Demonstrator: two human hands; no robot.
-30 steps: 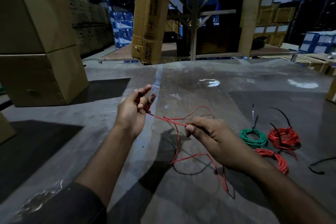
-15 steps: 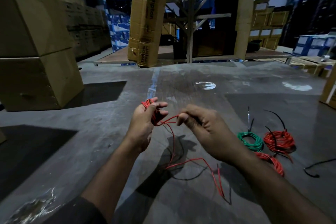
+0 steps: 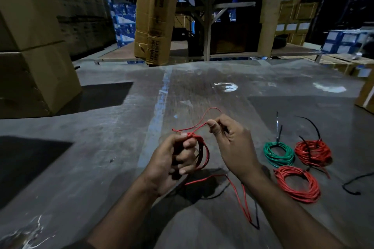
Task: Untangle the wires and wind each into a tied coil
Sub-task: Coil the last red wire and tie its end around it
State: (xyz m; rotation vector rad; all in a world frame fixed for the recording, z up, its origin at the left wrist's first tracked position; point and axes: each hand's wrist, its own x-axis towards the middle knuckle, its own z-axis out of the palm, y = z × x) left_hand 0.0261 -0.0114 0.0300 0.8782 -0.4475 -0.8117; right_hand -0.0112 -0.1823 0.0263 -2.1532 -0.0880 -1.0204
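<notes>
Red wire (image 3: 202, 153) — left hand (image 3: 174, 159) grips loops, right hand (image 3: 230, 143) pinches strand (slack may re-tangle with black wire (image 3: 256, 216)).

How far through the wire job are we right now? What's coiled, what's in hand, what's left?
Done: three wound coils lie on the floor, the green wire coil, a far red wire coil and a near red wire coil. In hand: the left hand grips a few loops of thin red wire while the right hand pinches a strand. Left: its trailing tail, tying it, and loose black wire.
</notes>
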